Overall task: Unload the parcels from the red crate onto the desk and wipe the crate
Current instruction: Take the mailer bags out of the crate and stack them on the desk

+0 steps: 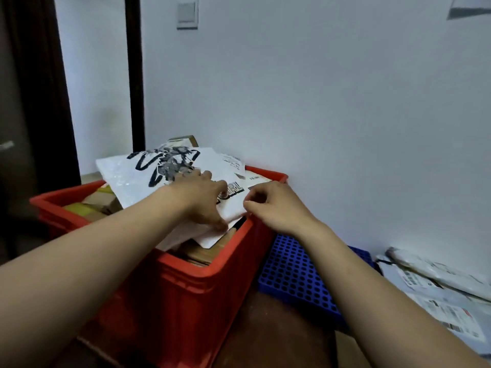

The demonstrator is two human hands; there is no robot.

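Observation:
A red crate stands against the white wall, filled with parcels. On top lies a white plastic mailer parcel with a black printed pattern and a shipping label. My left hand lies on this parcel, thumb tucked under its near edge, gripping it. My right hand pinches the same parcel's near right edge above the crate rim. Brown cardboard boxes with yellow tape show beneath at the crate's left, and more cardboard under the mailer.
A blue perforated plastic panel leans beside the crate on the right. Grey and white mailer bags with labels lie at the far right. A dark door frame stands at the left; a wall switch is above.

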